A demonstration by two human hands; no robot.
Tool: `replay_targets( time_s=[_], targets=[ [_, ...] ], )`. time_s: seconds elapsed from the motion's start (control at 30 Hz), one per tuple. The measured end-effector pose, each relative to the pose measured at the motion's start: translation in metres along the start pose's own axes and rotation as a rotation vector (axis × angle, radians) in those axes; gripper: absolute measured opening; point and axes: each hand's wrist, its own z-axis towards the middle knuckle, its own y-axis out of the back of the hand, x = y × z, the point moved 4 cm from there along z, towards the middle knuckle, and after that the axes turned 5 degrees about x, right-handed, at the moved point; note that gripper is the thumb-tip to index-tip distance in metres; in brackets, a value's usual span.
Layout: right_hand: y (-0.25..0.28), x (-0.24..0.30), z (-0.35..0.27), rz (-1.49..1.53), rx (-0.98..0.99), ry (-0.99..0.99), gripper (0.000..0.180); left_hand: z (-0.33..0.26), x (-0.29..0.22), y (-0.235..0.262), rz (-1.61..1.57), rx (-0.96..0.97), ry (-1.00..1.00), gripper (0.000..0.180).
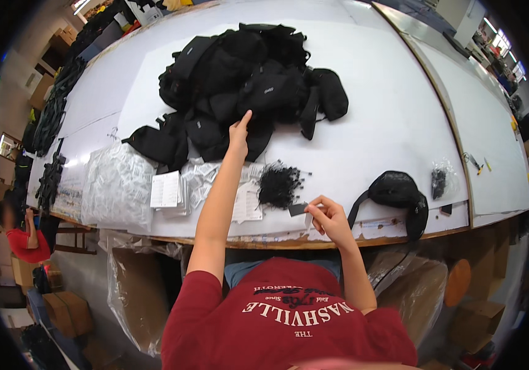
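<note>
My left arm stretches forward to a heap of black fabric waist bags point(215, 74). My left hand point(238, 131) is closed at the lower edge of one black bag point(270, 92) with a small light mark; a digit lies against the cloth and the other fingers are partly hidden. Close to the table's front edge, my right hand point(329, 219) pinches a small dark hang tag point(297, 210) between thumb and fingertips. Just beyond the tag lies a tangled bunch of black tag strings point(278, 186). A finished-looking black waist bag point(394, 190) rests right of my right hand.
Left of my left forearm are a large clear bag of small white packets point(116, 185) and a stack of white printed cards point(166, 190). A small clear bag point(443, 180) lies at the right. Black straps point(61, 105) hang along the left edge. A person in red point(27, 237) is far left.
</note>
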Motion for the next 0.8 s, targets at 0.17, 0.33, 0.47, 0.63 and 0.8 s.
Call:
replay_targets(
  time_s=[0.17, 0.33, 0.47, 0.63, 0.8],
  targets=[
    [0.022, -0.004, -0.009, 0.028, -0.065, -0.002, 0.017, 0.046, -0.009, -0.045, -0.318, -0.024, 0.216, 0.073],
    [0.029, -0.005, -0.007, 0.094, -0.104, -0.084, 0.018, 0.067, 0.015, -0.074, -0.561, 0.065, 0.372, 0.051],
    [0.03, 0.011, 0.007, 0.072, -0.116, -0.087, 0.018, 0.072, 0.01, -0.076, -0.672, 0.006, 0.245, 0.028],
    [0.04, 0.021, 0.023, 0.049, -0.085, -0.01, 0.018, -0.019, -0.033, -0.053, -0.25, 0.081, 0.282, 0.027],
    [0.034, 0.026, 0.02, 0.004, 0.028, -0.093, 0.017, -0.105, -0.035, 0.022, 0.092, 0.19, 0.335, 0.042]
  ],
)
